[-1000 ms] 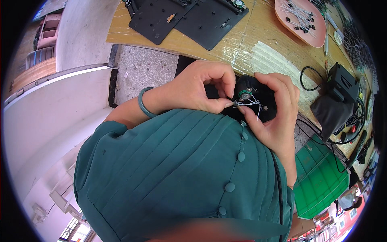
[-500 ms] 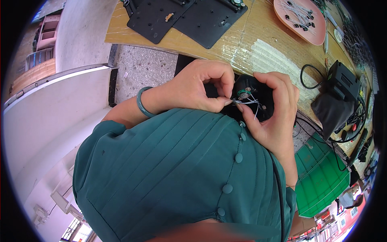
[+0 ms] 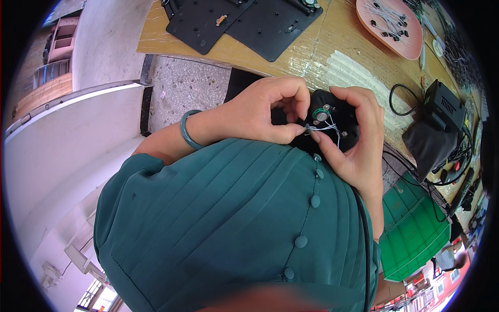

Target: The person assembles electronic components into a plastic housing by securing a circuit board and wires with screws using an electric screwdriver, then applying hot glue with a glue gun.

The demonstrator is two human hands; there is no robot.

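Observation:
Close to my body, a black plastic housing (image 3: 349, 136) is held at the table's near edge. Inside it sits a small round part with a green rim and a metal centre (image 3: 321, 115), and thin white wires (image 3: 329, 127) run from it. My right hand (image 3: 360, 127) wraps round the housing's right side, its thumb at the wires. My left hand (image 3: 278, 112) has thumb and forefinger curled together at the wires' left end, where a tiny grey piece (image 3: 307, 127) shows. The fingertips partly hide that piece.
Black flat panels (image 3: 244, 26) lie on the wooden table (image 3: 312, 54) at the far side. A pink plate (image 3: 413, 47) holds white wires with black ends. To the right are a black box-shaped device (image 3: 443, 105), cables and a dark pouch (image 3: 427, 145). A green crate (image 3: 413, 223) stands below.
Both hands and the black housing have shifted slightly to the right in view. The housing has tilted a little, and the left fingertips stay at the wires.

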